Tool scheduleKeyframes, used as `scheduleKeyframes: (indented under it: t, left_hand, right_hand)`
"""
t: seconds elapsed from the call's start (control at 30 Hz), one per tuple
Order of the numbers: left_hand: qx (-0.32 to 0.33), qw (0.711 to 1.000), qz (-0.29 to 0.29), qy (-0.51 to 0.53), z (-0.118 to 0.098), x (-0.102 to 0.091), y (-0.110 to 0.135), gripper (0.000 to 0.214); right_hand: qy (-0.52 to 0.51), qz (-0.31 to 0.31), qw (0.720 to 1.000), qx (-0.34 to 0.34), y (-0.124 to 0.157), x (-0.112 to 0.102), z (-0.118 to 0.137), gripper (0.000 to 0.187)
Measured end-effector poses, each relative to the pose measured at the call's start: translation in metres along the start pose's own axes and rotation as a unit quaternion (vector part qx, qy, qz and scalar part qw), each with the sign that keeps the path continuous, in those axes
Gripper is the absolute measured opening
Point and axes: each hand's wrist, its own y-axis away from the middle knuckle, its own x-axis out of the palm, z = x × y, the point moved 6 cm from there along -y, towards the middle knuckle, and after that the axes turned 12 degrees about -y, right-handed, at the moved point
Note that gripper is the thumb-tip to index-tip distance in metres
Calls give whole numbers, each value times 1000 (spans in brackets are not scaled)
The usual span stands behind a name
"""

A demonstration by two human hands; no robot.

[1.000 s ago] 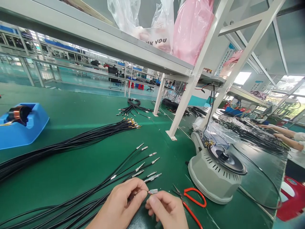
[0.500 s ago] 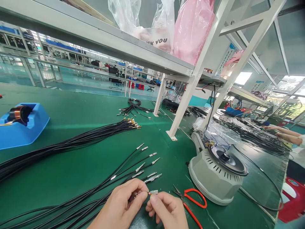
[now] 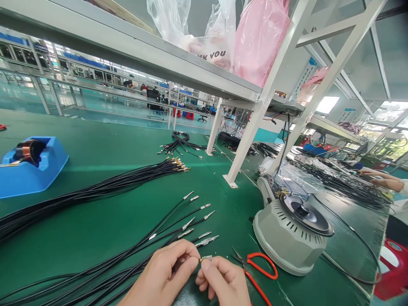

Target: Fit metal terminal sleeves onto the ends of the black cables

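Note:
Near the bottom centre, my left hand [image 3: 168, 272] pinches a cable end close to its tip. A small gold-coloured connector tip [image 3: 200, 259] shows between the fingertips of both hands. My right hand [image 3: 223, 278] has thumb and forefinger closed on a small silvery clear wrap [image 3: 207, 257] at that tip; the fingers cover most of it. Black cables [image 3: 127, 255] run left from beside my left hand, several with similarly wrapped ends [image 3: 188, 223] fanned out beyond it. Right of my right hand lie red-handled scissors [image 3: 255, 267], blades pointing away.
A bundle of black cables [image 3: 127, 182] with gold tips lies across the green table [image 3: 102, 148]. At left stands a blue tape dispenser [image 3: 41, 170], at right a round grey tape machine [image 3: 290, 233]. A shelf post [image 3: 245, 144] rises behind. A co-worker's hands [image 3: 385, 180] are far right.
Both hands keep their pinch at the cable tip. The wrap between my fingers now looks lower and flatter. The whole view has shifted very slightly.

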Motion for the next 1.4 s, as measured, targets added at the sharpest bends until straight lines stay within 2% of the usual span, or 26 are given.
scheduleKeyframes:
  t: [0.13,0.3,0.4,0.5,0.57,0.7,0.83,1.07,1.17,1.3,1.4]
  left_hand:
    - [-27,997,20,67,1,-2,0,34]
    - [-31,997,65,35,1,-2,3,30]
    - [-25,997,76,3,3,1,4,28]
    - [-17,997,72,6,3,3,3,26]
    - [-11,997,70,11,3,3,3,26]
    - [-10,998,55,-6,2,2,4,27]
    - [-10,999,46,-15,-2,0,4,27]
    - [-27,997,74,-15,-9,3,1,18]
    - [-25,996,77,29,-8,8,-2,14]
    - [-35,992,45,108,0,10,-4,16]
    - [4,998,-8,63,-1,4,-3,15]
  right_hand:
    - [41,9,998,-53,1,0,-2,48]
    - [108,35,981,-155,0,-1,20,15]
    - [139,49,965,-218,3,0,36,19]
    - [162,49,953,-252,7,1,43,25]
    - [161,27,954,-252,8,-2,44,26]
    - [170,-34,965,-195,8,-12,37,22]
    - [193,-9,962,-194,9,-11,33,36]
    - [182,26,959,-215,9,-8,33,35]
    - [178,40,958,-222,11,-7,35,34]
    - [179,41,957,-225,13,-7,37,36]
    - [176,39,959,-217,12,-6,36,40]
